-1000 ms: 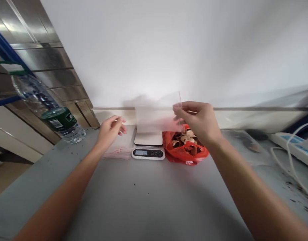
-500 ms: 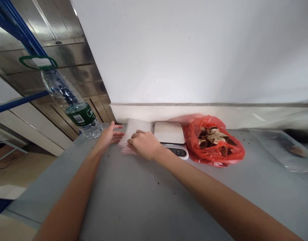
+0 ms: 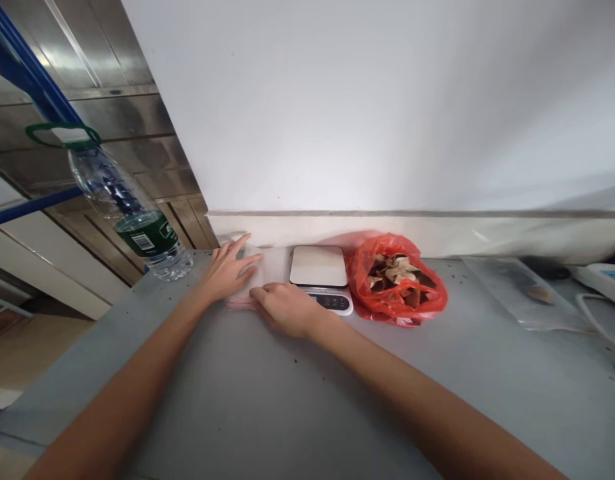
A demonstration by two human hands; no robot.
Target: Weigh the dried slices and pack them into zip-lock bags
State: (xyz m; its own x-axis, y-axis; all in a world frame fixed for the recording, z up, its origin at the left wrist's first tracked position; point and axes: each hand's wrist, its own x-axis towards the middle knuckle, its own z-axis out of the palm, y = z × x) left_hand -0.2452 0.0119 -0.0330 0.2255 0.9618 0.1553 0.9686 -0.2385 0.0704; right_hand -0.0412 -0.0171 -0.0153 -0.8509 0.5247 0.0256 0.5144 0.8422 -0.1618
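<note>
A stack of clear plastic bags (image 3: 274, 265) with pinkish edges lies flat on the grey table, close to the wall. My left hand (image 3: 227, 272) rests on the stack's left side, fingers spread. At the near right edge of the stack, my right hand (image 3: 282, 309) is closed, its fingertips pinching the bags' edge; how many layers they hold is hidden. Just right of the stack sits a small white digital scale (image 3: 318, 267), its button panel partly behind my right hand. Beside the scale stands an open red plastic bag (image 3: 360, 287) holding brown, crumpled pieces (image 3: 400, 270).
A large water bottle (image 3: 150, 233) with a green handle stands at the table's left back corner, near a blue metal frame (image 3: 47, 87). To the right lie a flat clear bag (image 3: 512, 293) and a white device (image 3: 605, 277) with a cable. The white wall (image 3: 337, 120) bounds the back.
My left hand has moved from beside the stack onto it, with fingers spread. My right hand stays at the near edge, slightly lower. The view has shifted to the right.
</note>
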